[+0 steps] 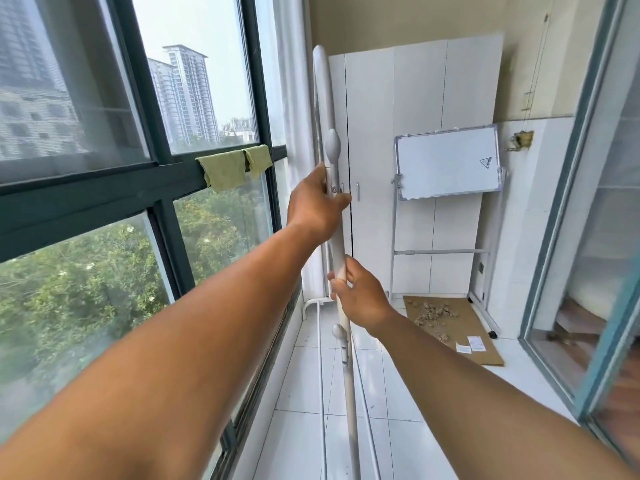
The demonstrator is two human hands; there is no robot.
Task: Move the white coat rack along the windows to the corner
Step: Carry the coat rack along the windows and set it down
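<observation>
The white coat rack stands upright in front of me, a tall white pole with rounded grey hook knobs, close to the windows on the left. My left hand is wrapped around the pole just below the upper knob. Lower down, my right hand grips the same pole above a second knob. The rack's white base rails run along the tiled floor beneath my arms. The corner lies ahead, where a white curtain hangs beside the window frame.
A white cabinet fills the far wall. A whiteboard on a stand stands before it, over a cardboard sheet with rubble and papers. A green cloth hangs on the window rail. A glass sliding door runs along the right.
</observation>
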